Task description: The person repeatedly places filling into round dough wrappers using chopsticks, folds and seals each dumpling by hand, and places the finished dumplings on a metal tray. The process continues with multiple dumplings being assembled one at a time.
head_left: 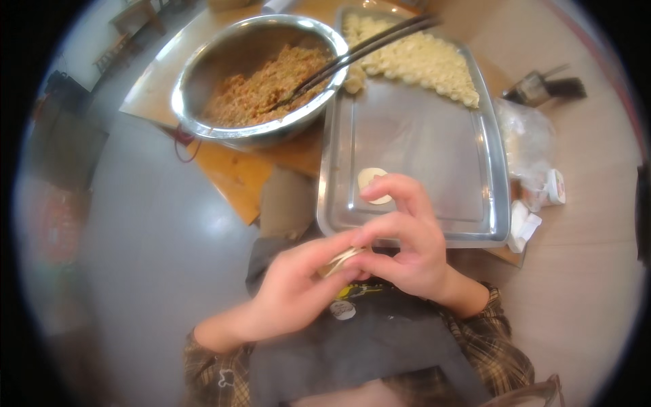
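In front of my chest, my left hand (291,288) is closed around some pale, thin-edged dumpling wrappers (339,262); most of the dough is hidden by fingers. My right hand (410,247) meets it there, thumb and fingers pinching the dough's edge while the index finger arches above. One round wrapper (371,182) lies on the metal tray (427,146), just behind that raised finger. To the far left stands a steel bowl (183,112) of reddish-brown minced filling (271,85). Dark chopsticks (366,49) rest in it, their ends reaching over the tray.
Rows of formed dumplings (420,61) fill the tray's far end, with a lone dumpling (354,80) beside the bowl. Right of the tray are a clear plastic bag (525,139), a white tub (556,186) and crumpled white tissue (522,224). A wooden table (234,180) carries the bowl.
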`<state>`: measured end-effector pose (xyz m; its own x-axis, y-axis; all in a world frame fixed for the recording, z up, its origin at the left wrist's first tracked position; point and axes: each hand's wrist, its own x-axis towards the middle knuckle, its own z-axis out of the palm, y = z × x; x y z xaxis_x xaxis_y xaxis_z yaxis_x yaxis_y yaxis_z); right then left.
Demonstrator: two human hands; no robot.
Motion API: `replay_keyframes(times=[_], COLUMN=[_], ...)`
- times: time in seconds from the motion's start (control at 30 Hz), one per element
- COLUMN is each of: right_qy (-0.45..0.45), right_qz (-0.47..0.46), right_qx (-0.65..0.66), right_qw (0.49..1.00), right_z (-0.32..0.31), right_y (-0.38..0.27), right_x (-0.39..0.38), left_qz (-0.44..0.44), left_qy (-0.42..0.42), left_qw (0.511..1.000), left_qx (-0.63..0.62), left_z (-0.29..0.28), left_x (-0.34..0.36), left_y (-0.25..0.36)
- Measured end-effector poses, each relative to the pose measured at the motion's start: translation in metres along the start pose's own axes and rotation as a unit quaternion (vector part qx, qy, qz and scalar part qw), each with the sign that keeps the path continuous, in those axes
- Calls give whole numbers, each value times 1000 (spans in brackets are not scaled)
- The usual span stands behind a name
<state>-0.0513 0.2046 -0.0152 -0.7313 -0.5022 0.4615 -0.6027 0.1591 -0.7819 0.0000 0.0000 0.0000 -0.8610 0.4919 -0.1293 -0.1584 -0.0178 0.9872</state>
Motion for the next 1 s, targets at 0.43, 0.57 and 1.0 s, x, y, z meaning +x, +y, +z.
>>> replay_keyframes(times=[0.43,0.57,1.0], right_qy=[-24,-9,82], right_qz=[126,131,24], right_qx=[163,184,148], right_qw=[978,974,985], right_z=[-5,-1,7], right_y=[-11,-6,0], right_x=[-2,-6,11], left_qz=[340,340,242], left_qy=[69,20,175], left_qw=[887,898,954], left_qx=[305,277,32], left_z=[-16,-18,1], left_x=[43,42,23], left_y=[-20,-22,-29])
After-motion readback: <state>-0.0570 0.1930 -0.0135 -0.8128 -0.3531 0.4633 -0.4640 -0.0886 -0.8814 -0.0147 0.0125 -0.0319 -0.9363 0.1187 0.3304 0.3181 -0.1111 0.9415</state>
